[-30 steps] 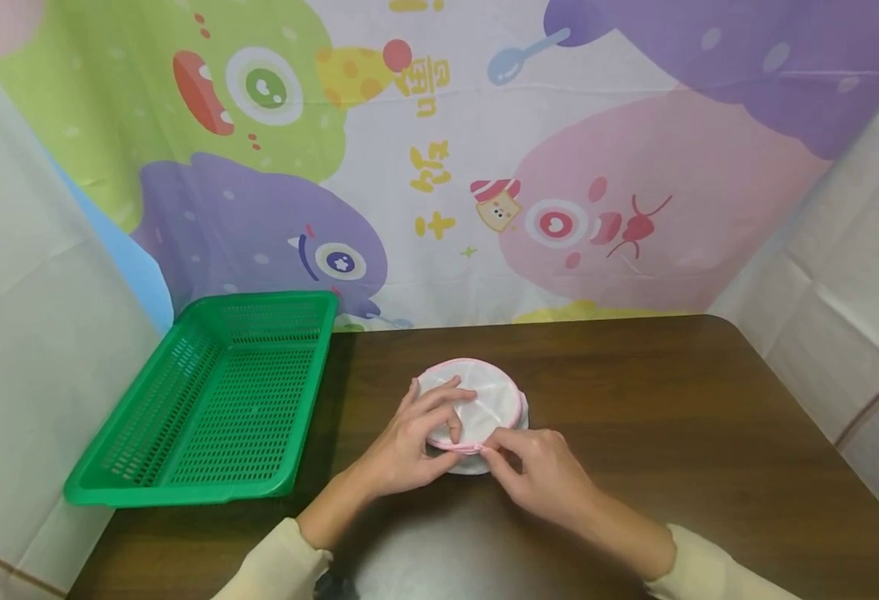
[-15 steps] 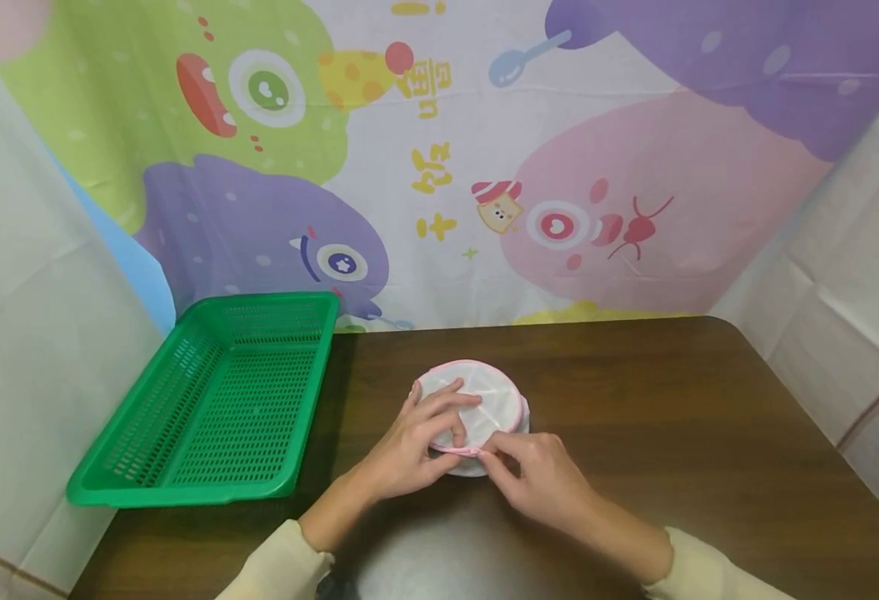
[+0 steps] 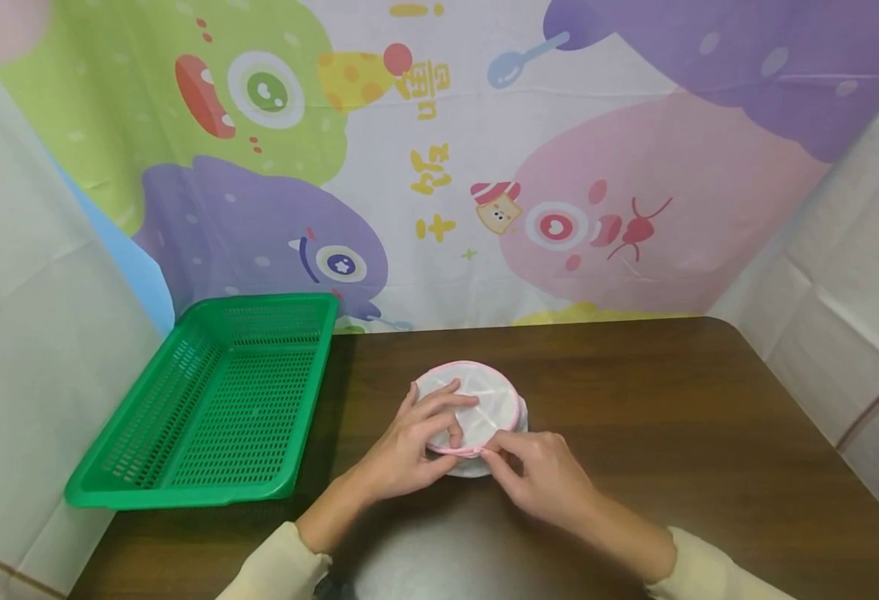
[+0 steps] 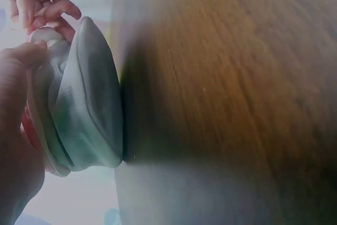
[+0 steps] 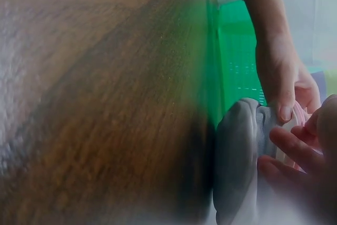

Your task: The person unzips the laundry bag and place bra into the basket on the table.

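Note:
A round white mesh laundry bag (image 3: 487,404) with a pink zipped rim sits on the table; its soft side wall bulges out under the lid in the left wrist view. My left hand (image 3: 412,442) lies over the lid's left side, thumb and index finger pinching the front rim, other fingers spread on the mesh. My right hand (image 3: 547,475) pinches the pink zipper (image 3: 476,451) at the front of the rim, just right of the left thumb. The zipper pull itself is mostly hidden by the fingertips. In the right wrist view both hands meet at the bag (image 5: 237,156).
A green plastic basket (image 3: 312,392) with slotted walls stands on the left of the dark wooden table (image 3: 656,417). A cartoon-printed cloth (image 3: 439,275) hangs along the table's back edge. Pale cloth walls flank both sides.

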### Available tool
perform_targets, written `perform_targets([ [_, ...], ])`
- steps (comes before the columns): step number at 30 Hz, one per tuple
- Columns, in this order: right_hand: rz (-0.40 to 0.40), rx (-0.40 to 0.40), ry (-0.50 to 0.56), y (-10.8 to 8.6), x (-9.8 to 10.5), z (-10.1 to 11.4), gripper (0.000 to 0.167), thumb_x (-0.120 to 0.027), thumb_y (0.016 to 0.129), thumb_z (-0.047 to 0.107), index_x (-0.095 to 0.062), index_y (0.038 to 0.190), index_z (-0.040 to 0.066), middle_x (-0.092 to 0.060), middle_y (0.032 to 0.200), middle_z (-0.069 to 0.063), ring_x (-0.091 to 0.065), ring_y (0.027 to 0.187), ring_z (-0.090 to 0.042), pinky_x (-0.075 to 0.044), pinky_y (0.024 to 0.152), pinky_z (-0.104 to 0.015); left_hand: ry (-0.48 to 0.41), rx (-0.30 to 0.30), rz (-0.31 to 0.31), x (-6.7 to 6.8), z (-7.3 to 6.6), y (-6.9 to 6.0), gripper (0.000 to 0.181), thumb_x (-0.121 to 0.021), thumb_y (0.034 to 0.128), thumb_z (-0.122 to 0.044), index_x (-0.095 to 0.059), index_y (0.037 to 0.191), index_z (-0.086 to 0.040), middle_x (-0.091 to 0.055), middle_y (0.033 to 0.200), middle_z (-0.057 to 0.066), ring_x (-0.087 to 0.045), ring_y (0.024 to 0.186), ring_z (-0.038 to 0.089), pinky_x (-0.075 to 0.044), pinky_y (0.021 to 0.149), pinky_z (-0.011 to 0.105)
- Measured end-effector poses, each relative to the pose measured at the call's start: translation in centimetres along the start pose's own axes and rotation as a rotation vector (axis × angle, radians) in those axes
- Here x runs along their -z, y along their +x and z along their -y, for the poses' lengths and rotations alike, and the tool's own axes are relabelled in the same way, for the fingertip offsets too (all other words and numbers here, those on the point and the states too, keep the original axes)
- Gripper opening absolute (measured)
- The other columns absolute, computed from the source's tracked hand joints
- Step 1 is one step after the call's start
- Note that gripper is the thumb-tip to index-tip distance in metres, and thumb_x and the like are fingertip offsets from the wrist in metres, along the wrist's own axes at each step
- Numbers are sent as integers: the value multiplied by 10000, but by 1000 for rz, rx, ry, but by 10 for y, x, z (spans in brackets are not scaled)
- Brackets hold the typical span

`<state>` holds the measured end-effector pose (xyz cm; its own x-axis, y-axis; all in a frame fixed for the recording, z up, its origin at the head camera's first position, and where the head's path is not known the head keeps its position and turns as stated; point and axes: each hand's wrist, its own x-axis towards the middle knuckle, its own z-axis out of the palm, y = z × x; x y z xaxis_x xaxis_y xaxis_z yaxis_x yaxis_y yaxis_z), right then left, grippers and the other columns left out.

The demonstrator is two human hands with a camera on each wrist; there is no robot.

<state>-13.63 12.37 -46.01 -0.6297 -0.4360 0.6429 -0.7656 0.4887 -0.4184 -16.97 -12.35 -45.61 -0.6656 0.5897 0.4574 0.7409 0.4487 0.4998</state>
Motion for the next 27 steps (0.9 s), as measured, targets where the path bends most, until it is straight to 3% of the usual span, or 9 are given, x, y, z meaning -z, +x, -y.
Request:
perform_targets([
  [15, 3, 6, 16, -1, -3, 3, 184, -805, 935, -1, -765, 847, 155, -699, 693, 126, -416, 654, 143, -395, 572, -64, 61, -35, 8, -4, -5, 2, 284, -898, 920, -152, -618, 899, -192, -720, 1541, 54, -518, 1635, 417, -236, 1221, 963],
  [27, -13, 6, -6, -1, -2, 1, 162, -826, 917, 2, -792, 870, 153, -709, 694, 123, -419, 652, 138, -381, 570, -65, 21, 9, 25, 1, 0, 0, 258, -865, 906, -83, -632, 900, -194, -722, 1548, 55, -506, 1645, 413, -207, 1236, 960],
])
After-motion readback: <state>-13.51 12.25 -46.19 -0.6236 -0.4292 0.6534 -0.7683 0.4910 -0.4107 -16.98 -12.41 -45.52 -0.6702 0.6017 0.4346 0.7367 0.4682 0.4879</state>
